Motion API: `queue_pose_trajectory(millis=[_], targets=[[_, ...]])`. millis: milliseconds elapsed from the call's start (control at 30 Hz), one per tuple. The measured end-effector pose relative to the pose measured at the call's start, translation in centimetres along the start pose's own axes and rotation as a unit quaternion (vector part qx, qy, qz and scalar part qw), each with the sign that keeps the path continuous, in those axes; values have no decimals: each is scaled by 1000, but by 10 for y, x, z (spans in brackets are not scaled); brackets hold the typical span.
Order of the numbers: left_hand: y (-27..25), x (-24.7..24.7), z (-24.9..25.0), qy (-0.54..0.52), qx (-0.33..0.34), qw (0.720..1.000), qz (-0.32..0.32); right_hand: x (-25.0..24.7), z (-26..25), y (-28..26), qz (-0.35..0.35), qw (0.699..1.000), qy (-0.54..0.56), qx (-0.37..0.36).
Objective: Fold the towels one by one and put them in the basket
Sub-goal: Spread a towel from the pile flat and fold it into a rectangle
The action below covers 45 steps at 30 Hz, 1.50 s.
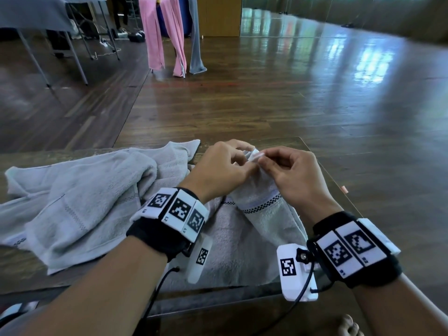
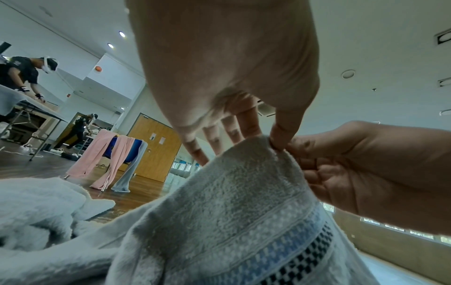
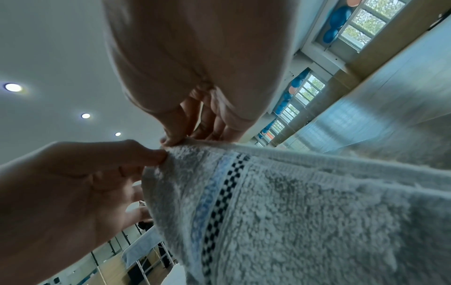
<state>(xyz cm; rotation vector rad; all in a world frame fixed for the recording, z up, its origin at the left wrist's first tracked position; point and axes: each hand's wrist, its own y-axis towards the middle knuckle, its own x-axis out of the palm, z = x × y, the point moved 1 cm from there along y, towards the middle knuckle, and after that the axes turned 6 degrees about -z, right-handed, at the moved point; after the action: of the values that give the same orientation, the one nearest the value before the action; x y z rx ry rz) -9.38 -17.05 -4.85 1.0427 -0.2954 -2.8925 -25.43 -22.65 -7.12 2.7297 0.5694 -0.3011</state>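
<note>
A grey towel [image 1: 261, 214] with a blue and black-checked band lies on the low table [image 1: 21, 270], one corner lifted. My left hand [image 1: 244, 163] and my right hand [image 1: 263, 161] meet at that corner, and each pinches it between thumb and fingers. In the left wrist view the left hand [image 2: 270, 140] nips the top of the towel [image 2: 231, 202], with the right hand [image 2: 366, 173] just beside it. The right wrist view shows the right hand [image 3: 173, 139] on the towel's [image 3: 292, 212] hem. A second grey towel [image 1: 80, 202] lies crumpled at the left. No basket is in view.
The table's right edge runs close beside my right wrist. Beyond lies wooden floor, with a drying rack [image 1: 164, 35] hung with pink and grey towels. A folding table [image 1: 36, 13] stands at the back left. Other people [image 2: 22, 75] work far off.
</note>
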Motion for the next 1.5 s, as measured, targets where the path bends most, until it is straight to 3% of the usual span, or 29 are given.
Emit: queue_pose_trajectory(millis=[200, 367, 567, 833, 1067, 1300, 1500], targets=[[-6, -1, 2, -5, 27, 999, -40, -4, -3, -4, -48, 998, -2, -30], [-6, -11, -5, 47, -6, 993, -106, -17, -5, -2, -8, 998, -33, -52], [-9, -38, -20, 134, -27, 988, -75, -59, 5, 11, 123, 991, -26, -36], [-28, -77, -48, 160, -90, 982, -34, -91, 30, 14, 183, 982, -18, 53], [-43, -96, -52, 154, -87, 984, 22, -98, 32, 6, 149, 984, -35, 90], [-52, -99, -41, 117, -75, 990, -10, -102, 26, -5, 143, 982, -63, 107], [-54, -100, -41, 117, -97, 988, 6, -100, 29, -3, 122, 981, -90, 120]])
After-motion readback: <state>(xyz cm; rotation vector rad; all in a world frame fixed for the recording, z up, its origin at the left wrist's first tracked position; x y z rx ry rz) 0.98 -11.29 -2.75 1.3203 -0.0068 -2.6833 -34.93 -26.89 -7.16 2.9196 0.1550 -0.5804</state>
